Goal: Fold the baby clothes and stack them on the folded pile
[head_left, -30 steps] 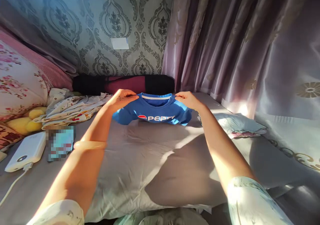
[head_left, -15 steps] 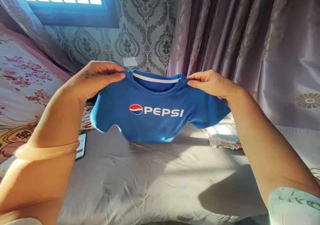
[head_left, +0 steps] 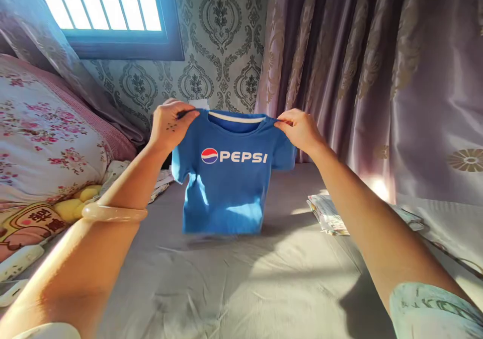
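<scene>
One blue T-shirt (head_left: 222, 190) hangs between two hands, front side showing. The left hand (head_left: 169, 125) pinches it beside the neck hole (head_left: 234, 126), its thumb and fingers pressed together on the cloth of one shoulder. The right hand (head_left: 305, 135) pinches the other shoulder the same way, with just cloth in its narrow grip. The shirt has two short sleeves (head_left: 180, 165), one white strip (head_left: 236, 117) inside the neck hole, one round badge (head_left: 209, 156) and one word, PEPSI (five white letters). Its bottom edge is right over the gray sheet (head_left: 234, 288), but I cannot tell if they touch.

Left of the shirt, one pale bracelet (head_left: 115, 212) goes around the left arm (head_left: 83, 258). Farther left is one big flowery pillow (head_left: 56, 143), with one yellow soft thing (head_left: 83, 198) by it. Some crumpled cloth (head_left: 162, 184) lies near the shirt on that side. Right of the shirt sits one pile of folded cloth (head_left: 330, 216), partly behind the right arm (head_left: 356, 205). Behind the shirt are one white card (head_left: 198, 103), one window (head_left: 128, 7) up to the left and one purple curtain (head_left: 339, 67) to the right.
</scene>
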The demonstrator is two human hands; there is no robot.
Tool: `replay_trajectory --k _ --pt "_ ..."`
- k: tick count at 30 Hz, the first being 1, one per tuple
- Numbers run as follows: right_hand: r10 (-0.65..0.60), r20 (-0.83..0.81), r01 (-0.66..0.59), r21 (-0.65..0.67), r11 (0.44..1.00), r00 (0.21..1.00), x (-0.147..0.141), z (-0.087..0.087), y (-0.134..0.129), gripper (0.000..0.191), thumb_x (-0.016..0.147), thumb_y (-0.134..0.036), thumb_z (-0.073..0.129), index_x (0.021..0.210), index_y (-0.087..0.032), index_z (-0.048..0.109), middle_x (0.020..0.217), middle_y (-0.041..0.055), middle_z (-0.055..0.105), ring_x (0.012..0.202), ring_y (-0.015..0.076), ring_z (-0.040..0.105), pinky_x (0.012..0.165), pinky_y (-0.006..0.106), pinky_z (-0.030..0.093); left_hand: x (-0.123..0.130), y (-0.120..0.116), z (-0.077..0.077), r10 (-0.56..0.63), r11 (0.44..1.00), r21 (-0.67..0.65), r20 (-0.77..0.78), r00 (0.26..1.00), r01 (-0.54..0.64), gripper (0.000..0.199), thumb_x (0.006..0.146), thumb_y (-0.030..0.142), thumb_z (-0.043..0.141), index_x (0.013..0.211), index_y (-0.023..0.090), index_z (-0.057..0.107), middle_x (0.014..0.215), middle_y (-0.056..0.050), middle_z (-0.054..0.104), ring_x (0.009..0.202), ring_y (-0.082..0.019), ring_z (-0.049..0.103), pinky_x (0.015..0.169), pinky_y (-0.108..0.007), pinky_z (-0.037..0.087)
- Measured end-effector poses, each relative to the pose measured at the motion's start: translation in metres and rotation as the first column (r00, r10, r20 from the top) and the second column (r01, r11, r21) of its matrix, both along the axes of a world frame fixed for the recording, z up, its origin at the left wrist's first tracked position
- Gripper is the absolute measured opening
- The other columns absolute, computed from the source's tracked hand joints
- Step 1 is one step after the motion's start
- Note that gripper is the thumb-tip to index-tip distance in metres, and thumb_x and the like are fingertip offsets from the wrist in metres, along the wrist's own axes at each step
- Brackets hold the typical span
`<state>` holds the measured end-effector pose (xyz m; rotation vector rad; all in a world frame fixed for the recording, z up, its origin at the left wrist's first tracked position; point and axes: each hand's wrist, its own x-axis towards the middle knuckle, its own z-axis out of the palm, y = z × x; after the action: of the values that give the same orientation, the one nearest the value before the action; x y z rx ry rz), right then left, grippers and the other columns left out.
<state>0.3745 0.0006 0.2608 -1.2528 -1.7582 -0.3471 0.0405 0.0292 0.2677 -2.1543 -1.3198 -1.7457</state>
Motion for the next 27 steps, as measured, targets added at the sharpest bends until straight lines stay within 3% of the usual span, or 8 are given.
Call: replay_trajectory --k 2,3,8,12,19,27 --pt "-0.051 -0.017 0.053 0.171 0.984 0.999 -0.005 -0.005 0.000 0.027 0.092 -0.038 0.054 0.100 -0.021 0.073 0.113 0.0084 0.063 0.105 0.0263 0.056 0.088 0.040 0.043 0.007 -0.004 -0.001 0.071 0.978 0.192 0.053 0.996 -0.080 0.031 0.084 0.048 0.058 0.097 0.023 0.072 0.105 -0.001 0.064 0.111 -0.024 0.053 0.098 -0.039 0.041" --pt "-0.074 -0.007 0.073 0.207 0.976 0.997 -0.008 -0.009 0.001 0.028 0.094 -0.037 0.051 0.101 -0.022 0.073 0.118 0.0090 0.061 0.110 0.0271 0.054 0.091 0.042 0.041 0.010 -0.004 -0.004 0.086 0.970 0.225 0.047 0.995 -0.094 0.029 0.085 0.046 0.059 0.097 0.023 0.072 0.108 -0.002 0.063 0.113 -0.024 0.051 0.102 -0.041 0.038" --pt "-0.170 0.039 0.159 0.202 0.967 0.985 -0.020 -0.034 0.016 0.026 0.094 -0.031 0.049 0.097 -0.022 0.073 0.125 0.0103 0.058 0.116 0.0297 0.048 0.099 0.049 0.033 0.019 0.016 -0.027 0.177 0.982 0.060 0.016 0.984 -0.178 0.022 0.082 0.039 0.062 0.094 0.025 0.073 0.108 -0.007 0.060 0.120 -0.031 0.044 0.104 -0.049 0.030" --pt "-0.206 0.028 0.198 0.174 0.965 0.978 -0.023 -0.041 0.029 0.026 0.093 -0.027 0.049 0.093 -0.022 0.074 0.120 0.0103 0.060 0.112 0.0292 0.049 0.099 0.049 0.031 0.022 0.034 -0.037 0.225 0.974 -0.035 -0.005 0.974 -0.225 0.020 0.079 0.036 0.063 0.094 0.027 0.073 0.110 -0.008 0.059 0.120 -0.034 0.042 0.101 -0.051 0.030" --pt "-0.252 0.011 0.249 0.122 0.961 0.968 -0.026 -0.039 0.041 0.025 0.090 -0.021 0.051 0.089 -0.022 0.075 0.114 0.0089 0.064 0.109 0.0278 0.050 0.097 0.047 0.029 0.032 0.049 -0.031 0.238 0.966 -0.097 -0.033 0.971 -0.240 0.021 0.078 0.035 0.062 0.093 0.029 0.074 0.110 -0.008 0.060 0.118 -0.034 0.041 0.100 -0.053 0.029" --pt "-0.248 0.023 0.238 0.202 0.950 0.969 -0.021 -0.034 0.040 0.026 0.092 -0.025 0.049 0.092 -0.022 0.075 0.110 0.0095 0.065 0.105 0.0264 0.052 0.095 0.044 0.031 0.032 0.047 -0.025 0.319 0.946 -0.076 0.049 0.947 -0.315 0.026 0.081 0.041 0.056 0.094 0.028 0.074 0.111 -0.009 0.064 0.120 -0.035 0.045 0.099 -0.051 0.029"
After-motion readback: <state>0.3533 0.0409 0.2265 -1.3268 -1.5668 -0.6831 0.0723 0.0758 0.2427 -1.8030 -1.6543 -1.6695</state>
